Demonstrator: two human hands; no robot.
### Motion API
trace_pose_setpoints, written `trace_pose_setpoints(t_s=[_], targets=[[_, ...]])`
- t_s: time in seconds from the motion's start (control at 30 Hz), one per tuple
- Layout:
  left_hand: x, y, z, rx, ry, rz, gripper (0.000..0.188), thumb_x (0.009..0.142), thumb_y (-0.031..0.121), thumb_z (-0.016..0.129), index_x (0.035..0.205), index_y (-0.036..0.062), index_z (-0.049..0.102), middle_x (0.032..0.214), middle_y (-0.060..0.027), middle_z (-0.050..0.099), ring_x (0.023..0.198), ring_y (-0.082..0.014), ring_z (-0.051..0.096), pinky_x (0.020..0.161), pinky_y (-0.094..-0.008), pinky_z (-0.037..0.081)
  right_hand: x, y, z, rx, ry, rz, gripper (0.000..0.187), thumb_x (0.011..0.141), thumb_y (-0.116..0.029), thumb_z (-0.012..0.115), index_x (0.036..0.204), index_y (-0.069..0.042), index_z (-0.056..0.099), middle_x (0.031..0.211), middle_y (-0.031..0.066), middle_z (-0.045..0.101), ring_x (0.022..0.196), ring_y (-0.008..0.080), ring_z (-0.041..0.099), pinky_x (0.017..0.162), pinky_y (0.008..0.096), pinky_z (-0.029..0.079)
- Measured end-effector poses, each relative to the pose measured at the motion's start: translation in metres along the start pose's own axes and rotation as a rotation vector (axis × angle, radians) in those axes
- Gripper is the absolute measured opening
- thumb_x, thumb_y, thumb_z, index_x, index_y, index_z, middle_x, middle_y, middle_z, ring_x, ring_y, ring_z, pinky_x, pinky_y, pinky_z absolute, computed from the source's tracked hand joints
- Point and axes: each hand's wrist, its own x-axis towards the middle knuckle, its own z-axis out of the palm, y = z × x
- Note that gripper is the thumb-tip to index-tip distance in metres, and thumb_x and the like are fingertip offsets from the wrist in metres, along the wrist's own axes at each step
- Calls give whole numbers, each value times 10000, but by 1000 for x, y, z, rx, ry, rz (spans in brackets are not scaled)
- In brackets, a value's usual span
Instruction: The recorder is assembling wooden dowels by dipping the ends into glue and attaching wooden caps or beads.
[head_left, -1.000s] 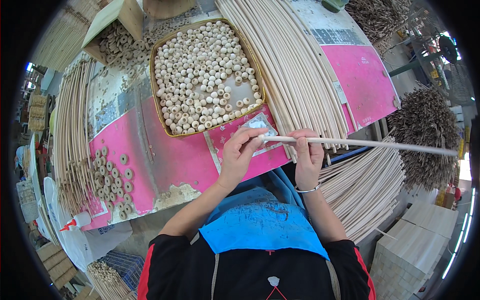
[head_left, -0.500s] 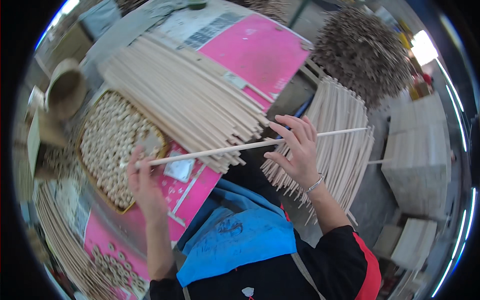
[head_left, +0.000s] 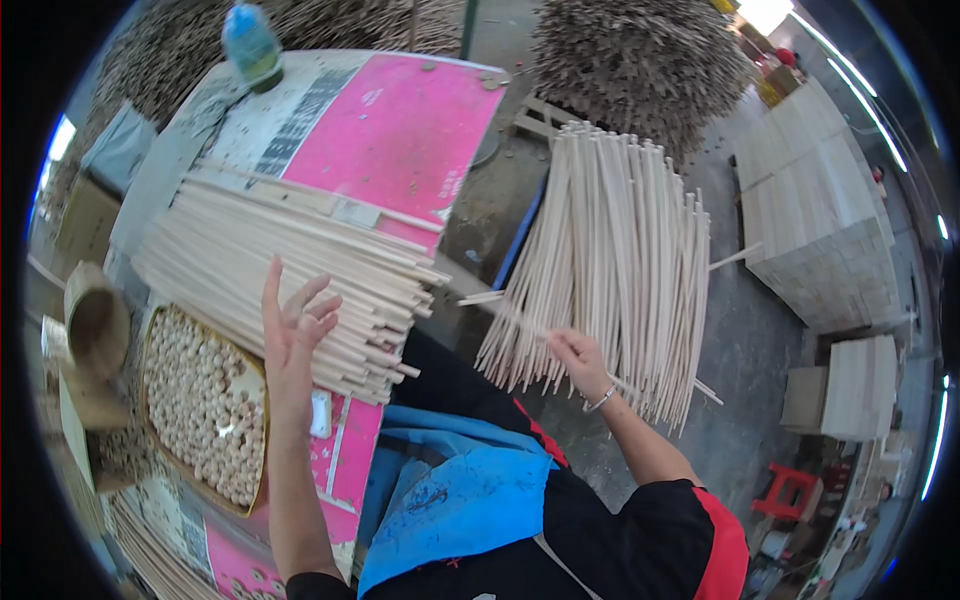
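Note:
My right hand (head_left: 578,358) is closed round a pale wooden dowel (head_left: 512,317), which is smeared by motion. The dowel slants across the near left side of a large bundle of similar dowels (head_left: 625,240) standing beside the table. With its fingers spread and nothing in it, my left hand (head_left: 292,345) hovers over the near part of a row of dowels (head_left: 250,250) lying on the table. Just left of that forearm sits a shallow yellow-rimmed tray (head_left: 265,425), holding many small round wooden pieces (head_left: 195,400).
The pink and white table (head_left: 410,120) bears a blue-capped bottle (head_left: 252,50) at its far end. A woven basket (head_left: 95,315) lies at the left. Beyond the bundle rise a thick stack of sticks (head_left: 640,70) and stacked pale boards (head_left: 815,215). A red stool (head_left: 787,492) stands lower right.
My left hand has let go of the dowel and opened. My right hand, its fingers now closed round the dowel, has swung it over the standing bundle. The view has shifted.

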Motion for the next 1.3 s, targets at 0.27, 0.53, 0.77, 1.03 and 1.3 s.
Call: trace_pose_setpoints(t_s=[0.27, 0.53, 0.77, 1.03, 1.3], targets=[[-53, -60, -37, 66, -109, -301, 506, 1016, 195, 534, 1473, -3, 445, 1293, -175, 605, 1150, -252, 612, 1009, -394, 478, 41, 121, -134, -506, 897, 272, 307, 955, -295, 598, 1131, -68, 706, 954, 195, 716, 868, 379, 687, 756, 484, 521], [-72, -40, -174, 803, 308, 91, 524, 1024, 387, 543, 1360, -13, 579, 1247, -189, 651, 1103, -282, 623, 1042, -432, 449, 145, 22, -75, -318, 631, -242, 383, 858, -117, 660, 1221, 3, 633, 1206, 203, 637, 1148, 368, 594, 997, 416, 482], [-94, -93, -230, 1405, 88, -245, 530, 917, 231, 639, 1424, 108, 543, 1607, -189, 298, 1491, -428, 211, 1211, -503, 194, 154, -71, 129, -537, 41, -553, 563, 904, -275, 652, 1354, 29, 502, 1413, 256, 495, 1311, 390, 475, 1078, 460, 408], [-109, -62, -191, 1360, 378, -110, 386, 776, 105, 765, 1154, 108, 684, 1181, -92, 568, 1100, -316, 561, 905, -449, 475, 139, -99, 161, -816, 218, -665, 200, 844, -178, 687, 1041, -150, 704, 1165, 110, 622, 1048, 294, 569, 860, 433, 421], [-116, -71, -201, 1473, 466, -62, 205, 789, 47, 723, 982, 112, 693, 1037, -35, 574, 1024, -255, 581, 953, -431, 417, 184, -117, 179, -932, 89, -477, 251, 855, -274, 705, 1062, -133, 685, 982, 95, 636, 974, 289, 609, 865, 434, 407]])
